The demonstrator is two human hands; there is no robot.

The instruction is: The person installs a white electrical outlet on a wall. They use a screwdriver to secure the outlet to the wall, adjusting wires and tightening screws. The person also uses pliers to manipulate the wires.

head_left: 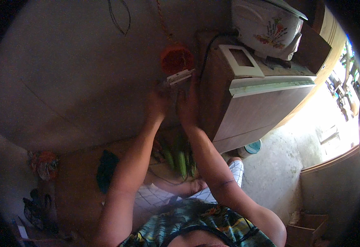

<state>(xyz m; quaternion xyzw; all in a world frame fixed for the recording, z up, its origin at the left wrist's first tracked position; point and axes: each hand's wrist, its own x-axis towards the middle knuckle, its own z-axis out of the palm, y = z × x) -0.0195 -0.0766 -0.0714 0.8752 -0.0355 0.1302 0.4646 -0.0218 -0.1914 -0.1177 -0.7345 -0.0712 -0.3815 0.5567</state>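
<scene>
My left hand (pixel 158 101) and my right hand (pixel 187 99) are raised in front of me, both closed on a narrow, pale plastic object (pixel 180 76) whose exact kind I cannot make out. It is held just below an orange basket-like item (pixel 175 57) against the grey wall, with a cord above it. The fingers are dim and partly hidden behind the object and my wrists. Between my forearms, several long green vegetables (pixel 182 160) lie low on a brown surface, above my bent legs.
A cabinet (pixel 256 113) at my right bears a flowered white appliance (pixel 266 29) and a pale frame (pixel 225 57). A bucket (pixel 252 147) stands on the concrete floor (pixel 278 164) near a bright doorway. A dark green cloth (pixel 107 168) and bundled bags (pixel 44 162) lie at left.
</scene>
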